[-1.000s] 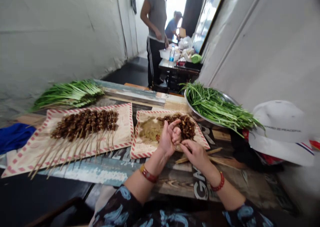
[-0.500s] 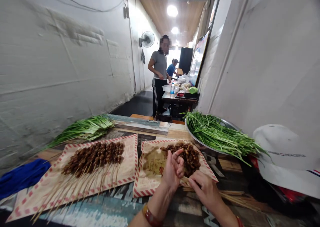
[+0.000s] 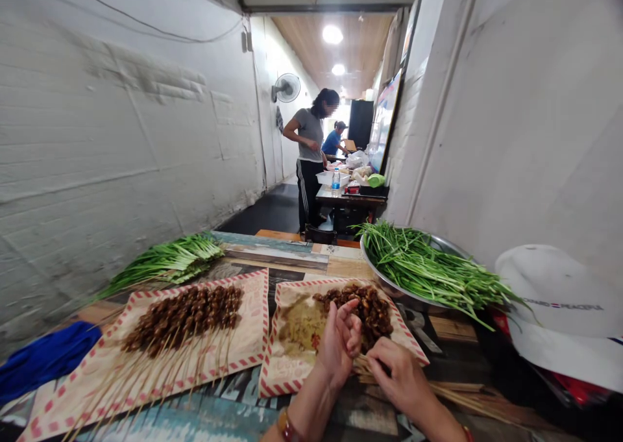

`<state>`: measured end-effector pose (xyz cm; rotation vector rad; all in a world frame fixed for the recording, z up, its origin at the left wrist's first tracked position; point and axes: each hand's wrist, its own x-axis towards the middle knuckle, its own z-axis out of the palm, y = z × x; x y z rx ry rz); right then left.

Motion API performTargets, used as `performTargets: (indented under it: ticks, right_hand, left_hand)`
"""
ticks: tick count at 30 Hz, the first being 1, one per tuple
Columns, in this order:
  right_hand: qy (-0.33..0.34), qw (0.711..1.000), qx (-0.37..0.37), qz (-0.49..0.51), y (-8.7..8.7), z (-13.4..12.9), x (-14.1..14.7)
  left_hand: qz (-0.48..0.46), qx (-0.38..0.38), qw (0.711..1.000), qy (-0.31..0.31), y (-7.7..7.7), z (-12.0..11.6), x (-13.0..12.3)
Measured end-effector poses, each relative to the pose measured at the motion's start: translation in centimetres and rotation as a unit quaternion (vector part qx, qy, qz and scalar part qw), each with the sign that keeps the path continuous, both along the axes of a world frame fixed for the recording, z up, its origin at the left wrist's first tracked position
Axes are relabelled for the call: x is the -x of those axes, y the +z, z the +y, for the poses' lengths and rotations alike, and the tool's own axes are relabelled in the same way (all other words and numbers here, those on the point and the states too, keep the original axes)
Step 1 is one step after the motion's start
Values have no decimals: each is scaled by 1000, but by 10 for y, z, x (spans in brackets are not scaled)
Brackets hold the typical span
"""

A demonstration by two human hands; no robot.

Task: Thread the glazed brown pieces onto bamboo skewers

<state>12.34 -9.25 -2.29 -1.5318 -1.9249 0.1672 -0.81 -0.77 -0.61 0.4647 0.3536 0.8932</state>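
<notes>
My left hand (image 3: 341, 338) is raised palm up over the right paper sheet (image 3: 287, 367), its fingers curled around something I cannot make out. Close on its right, my right hand (image 3: 396, 367) pinches with thumb and forefinger near some thin wooden sticks (image 3: 365, 367); what lies between the fingertips is too small to tell. Behind both hands is a heap of loose brown pieces (image 3: 372, 306), beside a greasy stain on the paper. On the left paper sheet (image 3: 253, 299), rows of brown pieces on skewers (image 3: 189, 315) lie with their bare stick ends toward me.
A metal bowl (image 3: 384, 280) of green stalks (image 3: 428, 267) stands at the right, near a white cap (image 3: 555, 293). More greens (image 3: 170, 257) and a blue cloth (image 3: 53, 351) lie left. Loose sticks (image 3: 467, 400) lie right of my right hand. Two people stand beyond at another table (image 3: 350, 198).
The view has tilted up slightly, so the table sits lower. Both hands keep nearly the same pose over the paper. The nearer person in the background has turned and lowered their head.
</notes>
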Motion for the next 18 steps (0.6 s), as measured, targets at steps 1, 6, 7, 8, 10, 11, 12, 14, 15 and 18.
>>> performTargets:
  ticks: [1,6,7,8,10,11,12,14,15,18]
  right_hand:
    - [3,1000,5,1,1,1,0]
    - [27,999,20,18,4,8,0]
    - [31,999,22,24,4,9,0]
    - [34,999,24,30,3,10,0]
    - [35,998,25,36,1,11,-1]
    - [33,998,26,37,0,12,-1]
    - [30,998,27,37,-2,12,-2]
    - [26,998,30,41,-5,13,-4]
    - [26,998,29,47,-6,14,-5]
    - [36,997,26,66,-8,15,-9]
  left_hand:
    - [1,-1,1000,-1,0,0,0]
    - [1,-1,1000,4,0,1,-1]
    - [3,1,1000,8,0,1,-1]
    - [5,2,1000,10,0,1,-1]
    - [11,3,1000,17,0,1,-1]
    - [14,1,1000,22,1,1,-1]
    - [18,-2,999,26,1,1,-1]
    - [27,-11,999,36,2,0,-2]
    - [30,-16,999,38,2,0,-2]
    - [38,-21,999,28,2,1,-4]
